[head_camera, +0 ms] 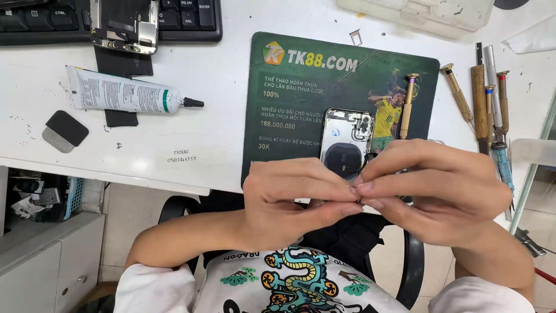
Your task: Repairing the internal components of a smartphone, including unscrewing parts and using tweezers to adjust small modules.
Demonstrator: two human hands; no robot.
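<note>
two hands meet at the lower middle of the frame. our left hand (289, 200) and right hand (431, 188) pinch a tiny dark part (360, 200) between pressed fingertips, just below the open phone shell (346, 139). we think slow, gentle fingers work best.

A mat (301, 116) is laid on the table (220, 133), near its front edge. On the mat, an opened phone housing (346, 139) is placed, and just right of it a screwdriver (407, 107) is laid lengthwise. In front of the housing, over the table edge, the left hand (292, 203) and right hand (428, 188) are brought together fingertip to fingertip; something small seems to be pinched between them, though it cannot be made out. Right of the mat, a row of tools (489, 104) is set. Left of the mat, a tube (124, 95) is laid across, a scraper (65, 131) before it. Behind the tube, another phone body (124, 26) is rested on a keyboard (191, 20). A tray (417, 13) is placed behind the mat.
</note>
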